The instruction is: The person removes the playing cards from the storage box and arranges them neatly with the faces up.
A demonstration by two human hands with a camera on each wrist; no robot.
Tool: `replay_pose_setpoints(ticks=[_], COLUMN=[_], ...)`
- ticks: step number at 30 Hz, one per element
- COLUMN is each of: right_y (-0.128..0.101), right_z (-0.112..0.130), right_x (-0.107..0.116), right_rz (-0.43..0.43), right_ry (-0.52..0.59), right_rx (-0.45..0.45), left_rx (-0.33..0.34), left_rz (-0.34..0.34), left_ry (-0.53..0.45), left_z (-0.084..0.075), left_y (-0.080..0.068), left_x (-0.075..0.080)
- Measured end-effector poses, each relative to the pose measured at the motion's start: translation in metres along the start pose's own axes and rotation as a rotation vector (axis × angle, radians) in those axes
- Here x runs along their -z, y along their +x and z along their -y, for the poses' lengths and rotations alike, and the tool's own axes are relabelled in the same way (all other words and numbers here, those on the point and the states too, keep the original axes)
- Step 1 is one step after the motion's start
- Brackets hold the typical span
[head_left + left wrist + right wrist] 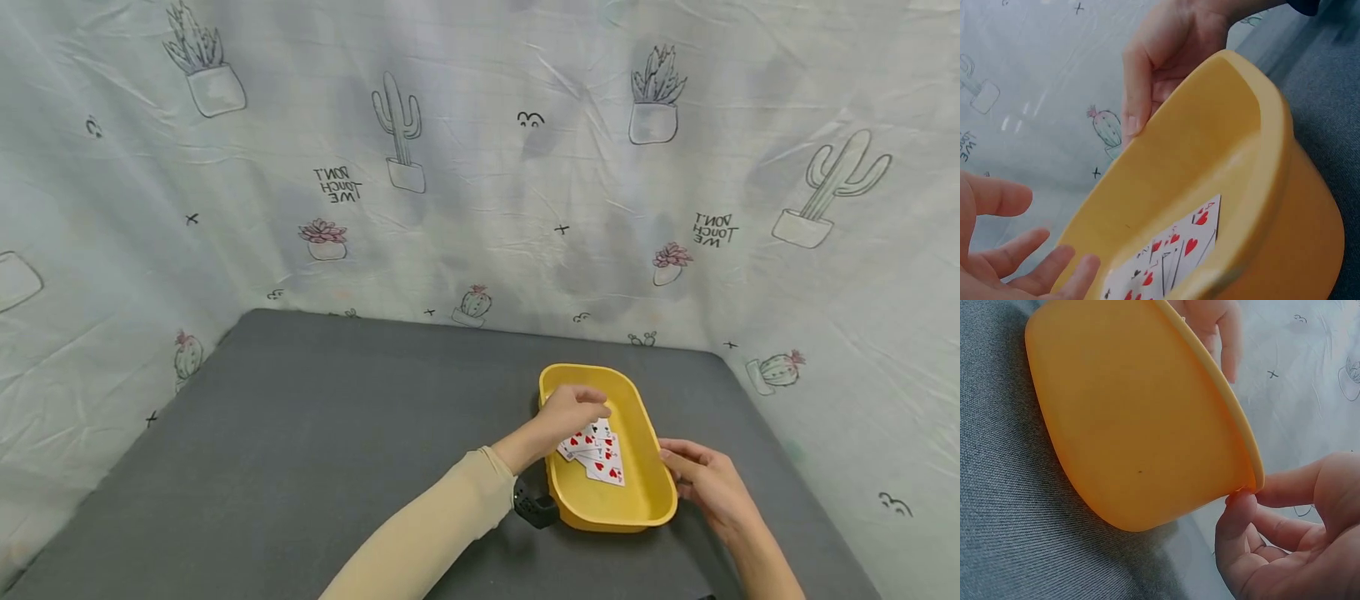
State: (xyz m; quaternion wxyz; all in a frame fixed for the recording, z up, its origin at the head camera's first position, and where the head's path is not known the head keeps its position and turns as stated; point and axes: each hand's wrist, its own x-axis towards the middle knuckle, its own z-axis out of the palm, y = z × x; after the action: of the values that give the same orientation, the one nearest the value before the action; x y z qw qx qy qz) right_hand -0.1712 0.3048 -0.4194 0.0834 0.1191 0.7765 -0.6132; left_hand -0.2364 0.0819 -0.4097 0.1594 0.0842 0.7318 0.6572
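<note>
A yellow plastic basin [651, 467] with rounded corners stands on the dark table. Inside it lie several overlapping playing cards [603, 467], with red hearts and some black marks showing; the left hand hides part of them in the head view. My left hand [567, 414] hovers over the basin above the cards, fingers loosely spread and holding nothing, as the left wrist view shows. At the basin's right side, my right hand [705, 482] pinches the rim between thumb and fingers, plain in the right wrist view.
The grey table [300, 467] extends widely left of the basin. A pale cloth [480, 208] printed with cacti hangs behind and at both sides. A black band [534, 505] on the left wrist sits beside the basin's near left wall.
</note>
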Motion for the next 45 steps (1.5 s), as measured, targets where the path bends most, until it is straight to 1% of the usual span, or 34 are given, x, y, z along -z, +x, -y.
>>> replay_pose_setpoints(ticks=[4, 10, 14, 18, 20, 22, 25, 29, 32, 35, 38, 40, 45], right_y=[0.000, -0.002, -0.002, -0.001, 0.000, 0.000, 0.001, 0.002, 0.002, 0.000, -0.002, -0.002, 0.000], right_z=[-0.001, -0.002, -0.004, -0.006, -0.007, -0.008, -0.010, -0.014, -0.014, -0.010, -0.007, -0.006, -0.007], right_x=[-0.001, -0.002, -0.002, -0.001, -0.001, -0.001, -0.002, -0.003, -0.004, -0.005, -0.003, -0.001, 0.001], right_rz=[0.000, 0.008, -0.004, 0.005, 0.011, 0.009, 0.008, 0.013, 0.005, -0.002, 0.004, 0.006, -0.002], right_ry=[0.018, 0.026, 0.041, 0.049, 0.054, 0.061, 0.068, 0.064, 0.051, 0.041, 0.037, 0.032, 0.021], right_rx=[0.003, 0.013, 0.003, 0.016, 0.019, 0.018, 0.018, 0.022, 0.016, 0.021, 0.028, 0.029, 0.035], left_rx=[0.011, 0.019, 0.032, 0.045, 0.035, 0.013, -0.019, -0.038, -0.050, -0.071, -0.068, -0.060, 0.000], left_rz=[-0.035, -0.080, -0.066, -0.026, -0.018, -0.025, -0.069, -0.145, -0.181, -0.201, -0.209, -0.200, -0.162], left_ry=[0.014, 0.067, 0.104, 0.110, 0.110, 0.110, 0.104, 0.066, 0.046, 0.064, 0.078, 0.070, 0.049], left_z=[0.003, 0.000, 0.000, 0.003, 0.006, 0.009, 0.012, 0.015, 0.016, 0.015, 0.013, 0.013, 0.012], left_y=[0.002, -0.001, -0.002, -0.001, 0.001, 0.003, 0.005, 0.009, 0.009, 0.010, 0.010, 0.011, 0.015], left_x=[-0.002, -0.008, -0.013, -0.016, -0.016, -0.017, -0.018, -0.020, -0.021, -0.022, -0.024, -0.025, -0.028])
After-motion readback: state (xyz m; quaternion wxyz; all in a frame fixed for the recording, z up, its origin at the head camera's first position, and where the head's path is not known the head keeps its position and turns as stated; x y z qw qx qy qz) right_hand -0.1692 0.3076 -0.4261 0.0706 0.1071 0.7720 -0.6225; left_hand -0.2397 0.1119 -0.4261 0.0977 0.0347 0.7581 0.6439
